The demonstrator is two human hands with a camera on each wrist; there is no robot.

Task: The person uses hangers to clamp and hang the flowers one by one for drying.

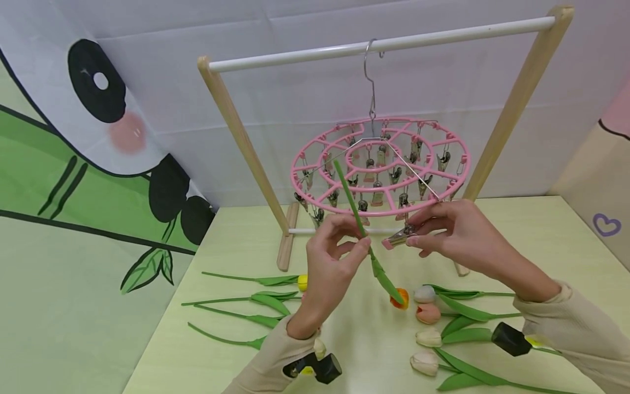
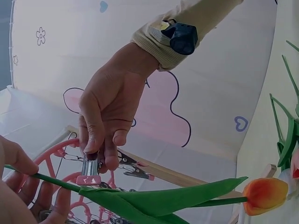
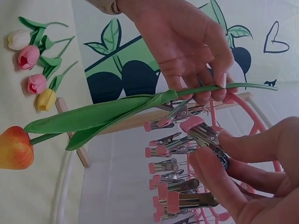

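My left hand [image 1: 337,265] pinches the green stem of an orange artificial tulip [image 1: 399,299] between thumb and fingers. The flower hangs head down, its stem slanting up in front of the pink round clip hanger [image 1: 381,210]. Just right of the stem, my right hand [image 1: 455,235] grips a metal clip [image 1: 400,236] with pink tips at the hanger's front edge. In the right wrist view, the clip [image 3: 201,130] lies between my thumb and fingers, close to the stem but apart from it. Several other clips [image 3: 163,165] dangle beyond it.
A wooden stand with a white bar [image 1: 305,54] carries the hanger by its metal hook [image 1: 369,76]. Several tulips lie on the table at left, including a yellow one [image 1: 302,282]. Others, such as a peach tulip [image 1: 428,313] and a white tulip [image 1: 424,363], lie at right.
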